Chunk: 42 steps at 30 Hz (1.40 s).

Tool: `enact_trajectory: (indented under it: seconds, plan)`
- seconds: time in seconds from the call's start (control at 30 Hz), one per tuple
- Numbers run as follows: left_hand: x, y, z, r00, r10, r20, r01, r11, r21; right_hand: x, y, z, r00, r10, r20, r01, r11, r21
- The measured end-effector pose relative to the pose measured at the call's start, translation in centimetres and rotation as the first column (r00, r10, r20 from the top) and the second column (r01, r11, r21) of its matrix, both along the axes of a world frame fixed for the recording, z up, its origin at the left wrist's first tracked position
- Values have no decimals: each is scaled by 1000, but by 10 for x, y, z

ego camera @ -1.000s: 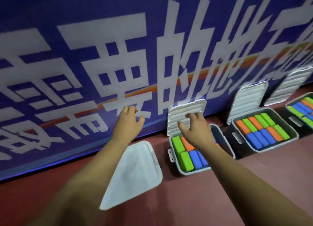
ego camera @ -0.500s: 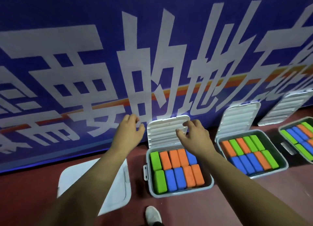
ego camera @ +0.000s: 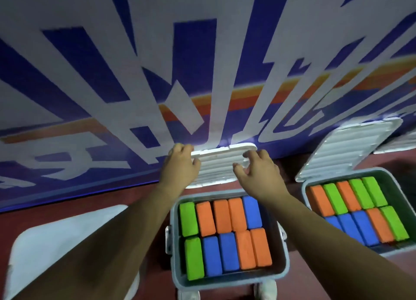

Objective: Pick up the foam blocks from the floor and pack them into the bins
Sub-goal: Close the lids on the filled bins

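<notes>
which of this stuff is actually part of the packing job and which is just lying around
Job: near bin, its foam blocks, ribbed lid, left hand and right hand on it, packed right bin.
Lying about: flat white lid, banner, shoes.

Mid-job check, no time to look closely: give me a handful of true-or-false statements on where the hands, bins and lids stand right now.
1. The left hand and the right hand are both on the near lid. True.
2. The near bin holds a single row of blocks. False: it holds two rows of five.
3. The two green blocks in the near bin sit at its left end. True.
4. The right bin is closed. False: the right lid stands open against the banner.
5. One hand holds a foam block. False: neither hand does.
</notes>
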State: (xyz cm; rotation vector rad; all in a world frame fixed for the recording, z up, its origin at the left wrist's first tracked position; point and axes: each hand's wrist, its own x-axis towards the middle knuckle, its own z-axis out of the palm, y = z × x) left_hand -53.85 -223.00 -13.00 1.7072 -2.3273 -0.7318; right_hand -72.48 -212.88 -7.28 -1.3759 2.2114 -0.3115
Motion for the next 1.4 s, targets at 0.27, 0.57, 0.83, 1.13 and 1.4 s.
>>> enact_trajectory:
  seconds: [0.27, 0.57, 0.83, 1.13, 1.4]
  plan:
    - [-44, -57, -161, 957, -81, 279, 66, 996, 64, -33, -64, -136, 982, 185, 37, -186, 982, 34]
    - [-21, 33, -196, 974, 111, 197, -88, 989, -121, -37, -103, -220, 685, 729, -8, -703, 663, 257]
    - [-4, 65, -212, 971, 121, 206, -86, 981, -172, -23, -54, -256, 599, 800, 19, -791, 589, 165]
    - [39, 79, -178, 421, 907, 23, -612, 266, 745, -24, -2, -223, 749, 663, -6, -660, 744, -105]
    - [55, 149, -118, 112, 983, -147, -303, 174, 937, -15, 117, -175, 832, 472, -292, -552, 759, -345]
